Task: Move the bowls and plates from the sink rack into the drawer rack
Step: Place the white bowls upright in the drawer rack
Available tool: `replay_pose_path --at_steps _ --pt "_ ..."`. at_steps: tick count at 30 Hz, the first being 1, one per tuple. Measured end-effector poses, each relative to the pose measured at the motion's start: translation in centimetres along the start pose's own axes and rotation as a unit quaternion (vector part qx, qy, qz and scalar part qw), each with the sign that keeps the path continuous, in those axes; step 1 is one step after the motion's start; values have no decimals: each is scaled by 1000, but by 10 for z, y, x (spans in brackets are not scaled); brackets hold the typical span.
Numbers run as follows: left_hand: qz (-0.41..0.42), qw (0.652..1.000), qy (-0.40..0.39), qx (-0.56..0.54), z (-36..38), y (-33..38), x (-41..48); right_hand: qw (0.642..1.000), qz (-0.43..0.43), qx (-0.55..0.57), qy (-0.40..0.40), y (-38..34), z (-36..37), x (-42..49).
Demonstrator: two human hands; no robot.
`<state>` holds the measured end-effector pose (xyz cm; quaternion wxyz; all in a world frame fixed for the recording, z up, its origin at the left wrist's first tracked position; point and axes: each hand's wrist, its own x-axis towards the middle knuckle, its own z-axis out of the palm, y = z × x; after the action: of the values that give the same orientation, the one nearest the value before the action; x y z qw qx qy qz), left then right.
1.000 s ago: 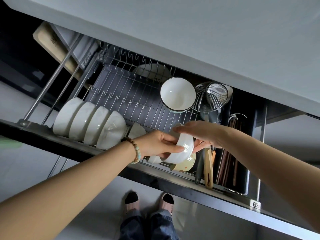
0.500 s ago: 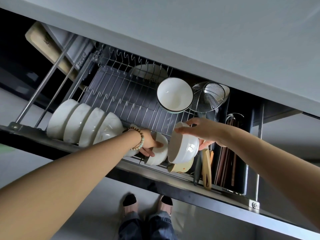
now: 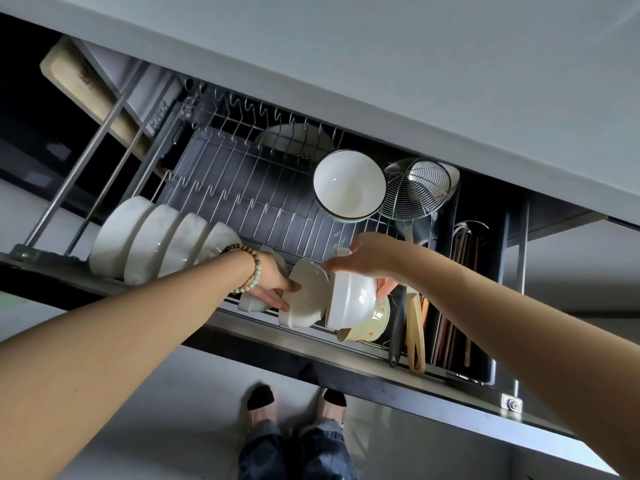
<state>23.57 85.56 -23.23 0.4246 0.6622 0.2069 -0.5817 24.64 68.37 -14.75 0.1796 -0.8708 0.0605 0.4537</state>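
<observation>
Both hands work at the front rail of the pulled-out drawer rack (image 3: 259,209). The left hand (image 3: 273,289), a bead bracelet at its wrist, grips a small white bowl (image 3: 306,296) between thumb and fingers. The right hand (image 3: 367,259) curls over the upper rim of a larger white bowl (image 3: 353,299), thumb on the near side and fingertips (image 3: 384,287) showing behind it.

Each bowl stands on edge in the front row, tilted, its outer wall turned toward the camera. The two sit side by side, the small one to the left, so close that contact cannot be ruled out. Each hand is already on its own bowl. The larger bowl lies directly under the right palm and leans onto a cream patterned bowl (image 3: 367,329) just below it.

What remains, by the look of it, is seating both in the wires and letting go. The larger bowl seems likelier to slip, since it rests partly on its neighbour.

Further left stands a row of four white bowls (image 3: 156,244). Behind, a black-rimmed bowl (image 3: 349,185) faces the camera beside a wire skimmer (image 3: 415,188), with a plate (image 3: 294,142) at the back. A utensil bin (image 3: 460,292) fills the right end.
</observation>
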Motion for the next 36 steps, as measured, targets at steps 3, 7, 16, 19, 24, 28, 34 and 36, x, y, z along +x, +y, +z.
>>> replay_pose_path --at_steps 3,7,16,19,24,28,34,36 --pt "11 1000 -3 -8 -1 -1 -1 999 25 28 -6 -5 3 3" --pt "27 1000 -13 -2 -7 -5 -2 999 42 30 -8 -14 3 5" --pt "35 997 -67 -6 -14 -6 -7 996 26 2 -88 -49 -7 9" --pt "43 996 -75 21 -16 -7 -11 995 14 -37 -96 -49 -8 16" --pt "63 994 -80 46 -17 -9 -16 994 48 -44 -90 -27 13 30" --pt "66 994 -67 52 -10 -6 -16 998 42 -29 -46 -12 31 41" --pt "46 997 -61 34 -3 -2 -13 989 18 -146 -22 -12 46 46" --pt "42 996 -66 29 -1 -2 -12 986 22 -163 3 -10 49 45"
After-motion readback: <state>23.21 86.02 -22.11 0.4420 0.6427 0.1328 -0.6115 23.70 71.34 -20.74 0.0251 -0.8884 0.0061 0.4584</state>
